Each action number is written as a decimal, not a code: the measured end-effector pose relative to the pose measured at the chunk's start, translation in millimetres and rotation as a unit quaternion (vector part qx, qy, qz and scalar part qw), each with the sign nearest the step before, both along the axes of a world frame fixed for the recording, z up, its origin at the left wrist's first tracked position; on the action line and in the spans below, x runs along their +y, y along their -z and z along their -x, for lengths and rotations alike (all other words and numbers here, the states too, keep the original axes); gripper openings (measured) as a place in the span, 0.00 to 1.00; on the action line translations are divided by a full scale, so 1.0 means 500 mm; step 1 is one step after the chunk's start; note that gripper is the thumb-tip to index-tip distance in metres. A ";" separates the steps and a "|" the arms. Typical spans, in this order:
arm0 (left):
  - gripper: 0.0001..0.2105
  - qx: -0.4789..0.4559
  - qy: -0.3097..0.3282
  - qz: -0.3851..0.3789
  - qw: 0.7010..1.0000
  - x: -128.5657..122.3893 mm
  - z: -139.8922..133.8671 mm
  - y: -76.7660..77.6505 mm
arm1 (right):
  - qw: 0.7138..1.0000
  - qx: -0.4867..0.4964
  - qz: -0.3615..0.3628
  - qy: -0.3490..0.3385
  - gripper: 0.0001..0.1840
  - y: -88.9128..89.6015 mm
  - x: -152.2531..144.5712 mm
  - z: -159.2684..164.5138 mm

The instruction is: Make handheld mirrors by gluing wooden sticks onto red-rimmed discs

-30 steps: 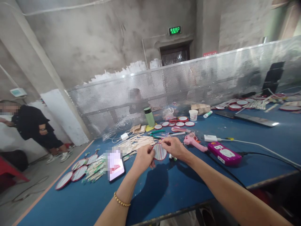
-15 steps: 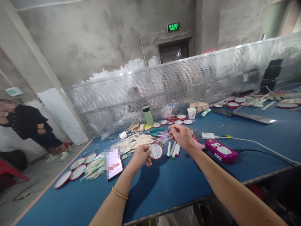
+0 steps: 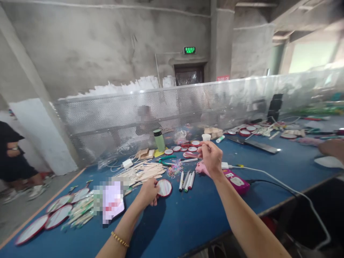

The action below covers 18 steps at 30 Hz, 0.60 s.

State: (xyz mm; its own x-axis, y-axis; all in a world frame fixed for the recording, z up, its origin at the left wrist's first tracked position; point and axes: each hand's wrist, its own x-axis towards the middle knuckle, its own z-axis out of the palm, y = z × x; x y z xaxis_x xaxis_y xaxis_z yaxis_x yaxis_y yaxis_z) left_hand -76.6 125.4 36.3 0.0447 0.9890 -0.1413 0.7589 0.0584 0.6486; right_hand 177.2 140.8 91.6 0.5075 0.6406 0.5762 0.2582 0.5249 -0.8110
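Observation:
My left hand (image 3: 149,191) pinches the edge of a small round red-rimmed disc (image 3: 165,188), whose pale face carries faint reddish lines. The disc is held over the blue table. My right hand (image 3: 211,157) is raised further back and to the right, thumb and fingers drawn together; anything between the fingertips is too small to make out. Between the hands lie several marker pens (image 3: 187,181) and a heap of thin coloured bands (image 3: 176,168). More red-rimmed discs (image 3: 176,148) lie behind, near the right fingertips.
Wooden sticks (image 3: 145,171), green-handled pliers (image 3: 166,158) and a phone (image 3: 114,200) lie left of centre. A green bottle (image 3: 159,141) stands by the perforated metal screen (image 3: 115,114). A purple power strip (image 3: 236,182) with cables sits right. Another person's hand (image 3: 333,147) shows at the right edge.
The view has swung to the right, so the table's things appear further left. My right hand has moved rightward, away from the coloured bands. My left hand still holds the disc.

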 end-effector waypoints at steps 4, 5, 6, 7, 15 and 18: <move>0.07 0.119 0.027 -0.068 0.990 -0.010 0.002 -0.009 | 0.998 -0.048 -0.006 0.029 0.14 -0.026 0.004 -0.016; 0.08 0.147 0.032 -0.078 0.986 -0.015 0.001 -0.014 | 0.997 -0.073 -0.005 0.033 0.14 -0.034 0.007 -0.019; 0.09 0.175 0.032 -0.085 0.980 -0.021 -0.001 -0.019 | 0.994 -0.100 0.001 0.039 0.14 -0.043 0.011 -0.021; 0.10 0.201 0.034 -0.090 0.975 -0.025 -0.003 -0.023 | 0.991 -0.129 0.009 0.046 0.14 -0.052 0.017 -0.021; 0.15 0.282 0.039 -0.077 0.956 -0.048 -0.002 -0.054 | 0.837 -0.521 0.169 -0.009 0.15 -0.069 0.075 0.091; 0.15 0.297 0.028 -0.068 0.952 -0.054 0.002 -0.068 | 0.779 -0.592 0.198 -0.059 0.17 -0.041 0.102 0.151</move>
State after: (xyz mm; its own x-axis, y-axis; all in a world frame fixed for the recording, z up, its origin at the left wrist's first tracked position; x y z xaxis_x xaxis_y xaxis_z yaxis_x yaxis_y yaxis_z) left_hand -77.6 98.3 70.3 0.0510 0.9983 -0.0293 0.9935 -0.0477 0.1036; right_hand 101.7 192.1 112.2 -0.3057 0.8891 0.3405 0.9173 0.3710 -0.1450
